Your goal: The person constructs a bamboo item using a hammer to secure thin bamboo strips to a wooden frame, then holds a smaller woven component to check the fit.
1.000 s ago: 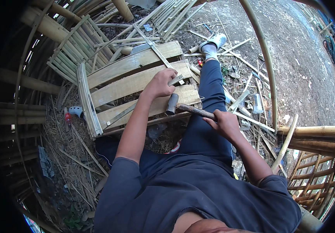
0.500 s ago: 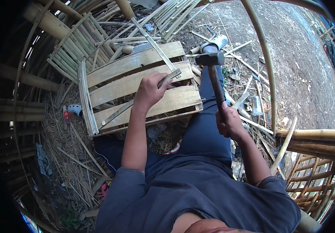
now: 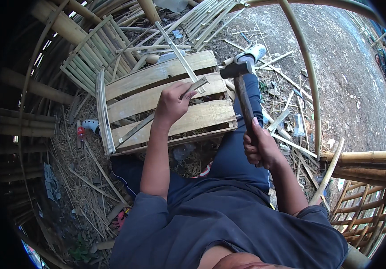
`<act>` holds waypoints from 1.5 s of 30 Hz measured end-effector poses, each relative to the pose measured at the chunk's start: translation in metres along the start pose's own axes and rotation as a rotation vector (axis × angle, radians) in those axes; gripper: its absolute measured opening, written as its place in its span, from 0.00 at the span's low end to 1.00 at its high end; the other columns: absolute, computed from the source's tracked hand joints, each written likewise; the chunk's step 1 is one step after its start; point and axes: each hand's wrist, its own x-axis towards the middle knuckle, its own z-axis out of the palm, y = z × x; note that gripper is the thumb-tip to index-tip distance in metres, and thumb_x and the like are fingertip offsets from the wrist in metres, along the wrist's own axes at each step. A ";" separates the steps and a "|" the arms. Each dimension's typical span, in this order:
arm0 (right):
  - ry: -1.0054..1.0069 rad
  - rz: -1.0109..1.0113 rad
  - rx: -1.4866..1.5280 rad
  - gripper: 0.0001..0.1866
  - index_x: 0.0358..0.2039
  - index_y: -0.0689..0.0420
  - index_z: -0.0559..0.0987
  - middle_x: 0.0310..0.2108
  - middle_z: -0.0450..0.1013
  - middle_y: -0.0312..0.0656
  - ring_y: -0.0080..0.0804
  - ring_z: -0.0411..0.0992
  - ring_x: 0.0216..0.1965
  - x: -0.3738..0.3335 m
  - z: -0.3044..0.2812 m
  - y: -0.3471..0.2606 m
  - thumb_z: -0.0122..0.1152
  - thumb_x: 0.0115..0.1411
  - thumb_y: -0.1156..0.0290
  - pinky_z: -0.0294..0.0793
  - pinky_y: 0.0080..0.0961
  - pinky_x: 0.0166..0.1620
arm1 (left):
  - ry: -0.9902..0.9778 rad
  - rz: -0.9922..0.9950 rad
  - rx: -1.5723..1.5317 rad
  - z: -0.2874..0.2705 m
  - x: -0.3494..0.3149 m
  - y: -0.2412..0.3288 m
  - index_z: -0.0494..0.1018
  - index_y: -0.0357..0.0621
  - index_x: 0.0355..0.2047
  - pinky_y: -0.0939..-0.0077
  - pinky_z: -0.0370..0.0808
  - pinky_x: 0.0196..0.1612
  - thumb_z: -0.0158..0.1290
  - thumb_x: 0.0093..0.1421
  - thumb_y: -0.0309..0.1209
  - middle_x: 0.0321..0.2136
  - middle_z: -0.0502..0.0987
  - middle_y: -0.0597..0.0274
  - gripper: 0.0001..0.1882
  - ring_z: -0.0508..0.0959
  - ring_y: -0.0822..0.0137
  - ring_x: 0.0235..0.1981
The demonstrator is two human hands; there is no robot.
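My left hand (image 3: 173, 102) is closed round a split bamboo strip (image 3: 135, 131), which slants over a slatted wooden crate (image 3: 175, 119). The strip's upper end sticks out past my fingers, by the crate's right side. There it lies near the lower end of a second bamboo strip (image 3: 175, 48), which runs up past the crate's far edge. In my right hand (image 3: 263, 145) is the dark wooden handle of a hammer (image 3: 243, 94). Its metal head is raised to the right of the strips' ends, apart from them.
A bamboo slat panel (image 3: 96, 54) stands behind the crate at left. More split strips (image 3: 206, 27) are piled at the back. A bent bamboo pole (image 3: 307, 67) rises at right, near a clear plastic cup (image 3: 298, 124). Bamboo scraps litter the ground; my legs flank the crate.
The hammer has moved a little left, its head now tilted and closer to the strips' ends. My left hand stays at the same spot on the strip. The view has shifted slightly.
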 end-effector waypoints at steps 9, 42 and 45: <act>-0.049 0.127 0.118 0.35 0.28 0.49 0.63 0.15 0.52 0.27 0.17 0.47 0.12 -0.004 0.019 -0.001 0.42 0.68 0.26 0.47 0.20 0.15 | 0.033 -0.029 -0.009 -0.006 0.002 0.006 0.81 0.32 0.41 0.60 0.77 0.36 0.64 0.61 0.27 0.32 0.81 0.47 0.11 0.81 0.47 0.32; -0.322 0.263 0.316 0.33 0.29 0.48 0.64 0.15 0.53 0.25 0.15 0.48 0.10 0.012 0.032 -0.001 0.43 0.69 0.27 0.49 0.17 0.12 | 0.094 -0.099 -0.080 -0.027 0.002 0.005 0.81 0.33 0.41 0.65 0.77 0.34 0.66 0.60 0.29 0.32 0.82 0.50 0.12 0.82 0.53 0.30; -0.101 0.159 0.150 0.33 0.29 0.49 0.65 0.16 0.54 0.25 0.14 0.49 0.12 0.019 0.028 -0.002 0.42 0.70 0.29 0.52 0.17 0.15 | -0.055 -0.213 -0.075 -0.027 0.004 0.008 0.81 0.36 0.41 0.65 0.79 0.42 0.67 0.60 0.31 0.41 0.83 0.51 0.13 0.83 0.53 0.40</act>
